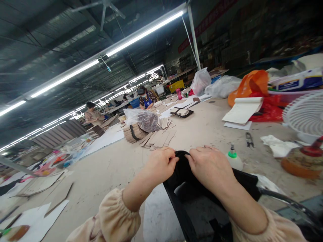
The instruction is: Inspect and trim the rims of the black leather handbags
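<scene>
A black, soft piece [182, 168] that looks like part of a bag stands in front of me, its rounded upper edge raised. My left hand [163, 164] pinches that edge from the left, thumb against the near side. On the right, my right hand [211, 165] grips the same edge, fingers folded over the far side and partly hidden. A small gap separates the two thumbs. Black strips run from the piece toward me, over a white sheet [161, 215]. Just beyond my right hand is a white bottle with a green collar [234, 158].
Cardboard pieces [160, 137] and a plastic bag [143, 119] lie ahead on the table. To the right are thread snips [249, 139], a notepad [243, 109], a white fan [306, 114] and a brown glue pot [302, 164]. Two people [147, 101] work farther back.
</scene>
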`<state>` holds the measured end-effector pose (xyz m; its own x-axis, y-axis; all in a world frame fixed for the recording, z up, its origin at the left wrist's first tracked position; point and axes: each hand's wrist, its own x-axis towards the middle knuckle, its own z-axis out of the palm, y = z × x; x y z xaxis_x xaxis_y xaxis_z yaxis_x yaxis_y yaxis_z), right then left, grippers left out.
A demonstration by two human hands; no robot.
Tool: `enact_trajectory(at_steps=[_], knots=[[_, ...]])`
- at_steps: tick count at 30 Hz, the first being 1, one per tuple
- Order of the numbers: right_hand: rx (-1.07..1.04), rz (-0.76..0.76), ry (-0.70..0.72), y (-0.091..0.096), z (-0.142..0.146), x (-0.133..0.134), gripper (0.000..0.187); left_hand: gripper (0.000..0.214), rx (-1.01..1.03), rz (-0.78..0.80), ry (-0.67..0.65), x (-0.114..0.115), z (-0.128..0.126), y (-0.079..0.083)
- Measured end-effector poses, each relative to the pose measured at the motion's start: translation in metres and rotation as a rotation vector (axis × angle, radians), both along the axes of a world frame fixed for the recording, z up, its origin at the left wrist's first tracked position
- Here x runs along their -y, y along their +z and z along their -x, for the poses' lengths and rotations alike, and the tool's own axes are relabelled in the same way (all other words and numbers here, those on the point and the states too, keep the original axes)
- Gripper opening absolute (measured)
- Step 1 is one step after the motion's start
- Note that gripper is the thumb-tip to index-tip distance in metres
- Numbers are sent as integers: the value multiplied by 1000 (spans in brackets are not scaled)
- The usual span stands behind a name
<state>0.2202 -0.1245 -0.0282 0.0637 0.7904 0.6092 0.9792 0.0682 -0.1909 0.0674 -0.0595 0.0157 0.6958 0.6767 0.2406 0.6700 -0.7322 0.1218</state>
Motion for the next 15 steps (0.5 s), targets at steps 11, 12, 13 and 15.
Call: enact_trajectory(at_steps=[11, 12, 13, 15], knots=[[15, 31, -10, -1, -5, -1, 22, 22, 26, -61, 84, 0, -5, -9], [20, 41, -2, 0, -6, -1, 21, 21, 25, -70, 77, 0, -5, -9], [24, 49, 4, 0, -6, -1, 20, 21, 24, -77, 71, 0, -5, -10], [34, 56, 15, 0, -5, -2, 19, 21, 22, -86, 64, 0, -5, -10]])
